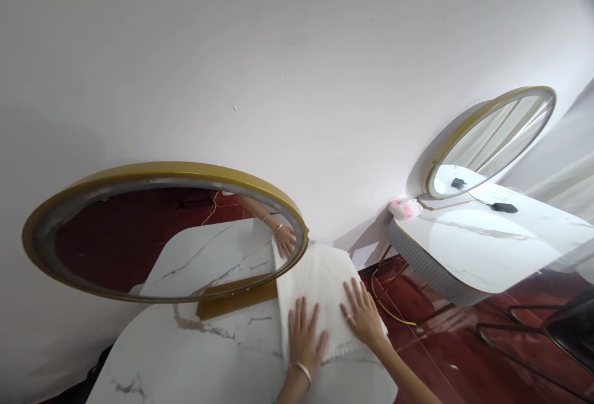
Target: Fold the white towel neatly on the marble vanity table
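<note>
Pressing flat, L hand (pixel 304 339) & R hand (pixel 364 314) w/ fingers spread on white towel (pixel 320 280), marble table (pixel 195 354), gold-rimmed mirror (pixel 162 231) behind.

A white cloth (pixel 320 292) lies on a white, grey-veined marble table (pixel 185 354) below a gold-framed mirror (pixel 162 172).

near bench (pixel 195 354): right under me, its back edge against the wall
mirror (pixel 164 231): stands at the back of that bench, left of centre
towel (pixel 320 280): on the bench, just right of the mirror
my hands: left hand (pixel 304 336) and right hand (pixel 364 314) side by side on the towel's near end
second bench (pixel 487 249): off to my right, well apart, with its own mirror (pixel 492 138) at the back
</note>
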A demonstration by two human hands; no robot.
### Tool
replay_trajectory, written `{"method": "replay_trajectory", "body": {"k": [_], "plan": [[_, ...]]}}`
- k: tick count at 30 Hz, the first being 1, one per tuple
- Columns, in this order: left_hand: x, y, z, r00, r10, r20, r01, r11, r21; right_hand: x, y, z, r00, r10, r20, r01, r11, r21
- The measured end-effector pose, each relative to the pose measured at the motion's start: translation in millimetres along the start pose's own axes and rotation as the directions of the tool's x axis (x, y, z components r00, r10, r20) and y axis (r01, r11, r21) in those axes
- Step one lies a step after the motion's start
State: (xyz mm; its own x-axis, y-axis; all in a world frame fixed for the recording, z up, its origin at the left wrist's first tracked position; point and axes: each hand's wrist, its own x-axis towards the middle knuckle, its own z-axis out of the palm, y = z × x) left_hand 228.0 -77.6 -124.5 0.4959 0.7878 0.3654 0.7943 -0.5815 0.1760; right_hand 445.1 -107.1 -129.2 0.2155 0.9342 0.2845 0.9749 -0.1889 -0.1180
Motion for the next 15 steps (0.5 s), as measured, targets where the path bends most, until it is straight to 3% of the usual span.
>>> {"method": "replay_trajectory", "body": {"k": [5, 8, 11, 15], "plan": [[-86.5, 11.6, 17.6, 0.999, -0.04, -0.027, 0.04, 0.999, 0.025, -74.5, -12.6, -11.2, 0.995, -0.034, -0.089, 0.032, 0.999, -0.024], [-113.5, 3.4, 28.8, 0.994, -0.112, -0.021, 0.112, 0.994, -0.004, -99.3, -19.7, -11.0, 0.992, -0.047, -0.114, 0.045, 0.999, -0.023], [-97.9, -10.9, 18.4, 0.99, -0.143, 0.01, 0.143, 0.988, -0.059, -98.4, -20.3, -8.0, 0.994, -0.024, -0.102, 0.026, 1.0, 0.013], [-32.9, -14.0, -9.9, 0.978, -0.207, -0.021, 0.205, 0.976, -0.076, -62.8, -19.4, -2.6, 0.99, 0.015, -0.139, 0.001, 0.993, 0.114]]}}
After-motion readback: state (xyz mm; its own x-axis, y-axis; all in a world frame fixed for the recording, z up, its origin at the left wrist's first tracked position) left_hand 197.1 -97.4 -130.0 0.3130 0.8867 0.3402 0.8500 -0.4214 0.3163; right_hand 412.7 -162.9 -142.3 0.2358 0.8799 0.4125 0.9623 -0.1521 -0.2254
